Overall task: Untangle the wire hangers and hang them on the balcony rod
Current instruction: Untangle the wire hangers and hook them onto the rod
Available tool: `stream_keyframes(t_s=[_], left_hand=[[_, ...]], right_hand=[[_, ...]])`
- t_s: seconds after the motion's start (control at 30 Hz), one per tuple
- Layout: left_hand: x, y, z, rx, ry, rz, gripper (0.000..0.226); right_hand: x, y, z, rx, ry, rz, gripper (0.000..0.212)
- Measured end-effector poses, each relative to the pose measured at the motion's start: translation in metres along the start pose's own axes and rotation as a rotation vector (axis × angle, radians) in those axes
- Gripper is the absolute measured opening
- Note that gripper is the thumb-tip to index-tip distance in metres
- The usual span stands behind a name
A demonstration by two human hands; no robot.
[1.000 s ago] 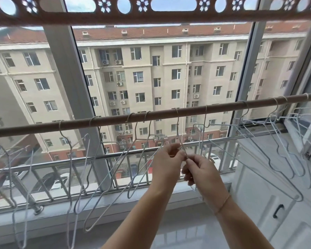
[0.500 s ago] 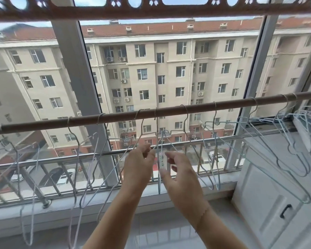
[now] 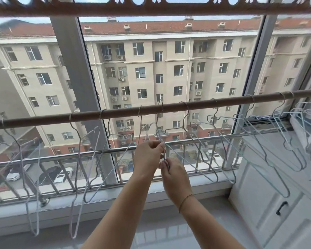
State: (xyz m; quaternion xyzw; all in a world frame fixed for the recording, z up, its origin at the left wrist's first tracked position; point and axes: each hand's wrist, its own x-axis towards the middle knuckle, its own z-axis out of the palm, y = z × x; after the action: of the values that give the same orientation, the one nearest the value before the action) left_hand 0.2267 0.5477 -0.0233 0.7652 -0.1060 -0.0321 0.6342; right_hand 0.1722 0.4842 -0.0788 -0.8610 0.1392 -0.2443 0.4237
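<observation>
Balcony, head-height view; both forearms reach forward toward the window. Left hand (image 3: 148, 157) raised, fingers curled, thumb and forefinger pinching the pale thin wire hanger (image 3: 161, 105) a little below its neck; right hand (image 3: 176, 177) sits just beneath and slightly right of the left hand, fingertips pressed together on a short upright run of wire; whether that run belongs to the same hanger or to a second one crossing it, I cannot tell. The hook of the pinched hanger lies over the brown round balcony rod (image 3: 115, 113), above the left hand; one shoulder of the hanger slopes away down to the right, past the right hand. Thin gold-coloured bracelet (image 3: 185, 198) on the right wrist.

Left of the left hand: a cluster of white wire hangers (image 3: 73, 236) hooked on the rod, hanging askew; their long loops overlap and drop below hand level. Right of the right hand: pale green and white wire hangers (image 3: 287, 193) on the same rod, tilted, crossing one another. Beyond the hands: silver metal railing (image 3: 97, 154); farther off, a beige apartment block with a red roof (image 3: 151, 69). Low to the right of the right hand: white panelled cabinet (image 3: 255, 191); black handle (image 3: 280, 208) on its door.
</observation>
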Motion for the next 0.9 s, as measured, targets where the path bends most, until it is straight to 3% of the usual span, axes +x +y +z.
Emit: stream_keyframes(t_s=[0.4,0.63,0.77,0.9], left_hand=[[0.032,0.006,0.009,0.019,0.020,-0.011,0.020],[0.010,-0.055,0.015,0.084,-0.008,-0.129,0.021],[-0.013,-0.100,0.010,0.182,-0.033,-0.180,0.014],[-0.033,-0.143,0.001,0.277,-0.101,-0.257,0.015]], right_hand=[[0.028,-0.017,-0.006,-0.057,0.014,0.034,0.037],[0.000,0.035,0.004,-0.125,-0.183,0.046,0.026],[-0.016,0.063,-0.002,-0.087,-0.315,0.089,0.045],[-0.028,0.080,-0.011,-0.076,-0.385,0.130,0.049]])
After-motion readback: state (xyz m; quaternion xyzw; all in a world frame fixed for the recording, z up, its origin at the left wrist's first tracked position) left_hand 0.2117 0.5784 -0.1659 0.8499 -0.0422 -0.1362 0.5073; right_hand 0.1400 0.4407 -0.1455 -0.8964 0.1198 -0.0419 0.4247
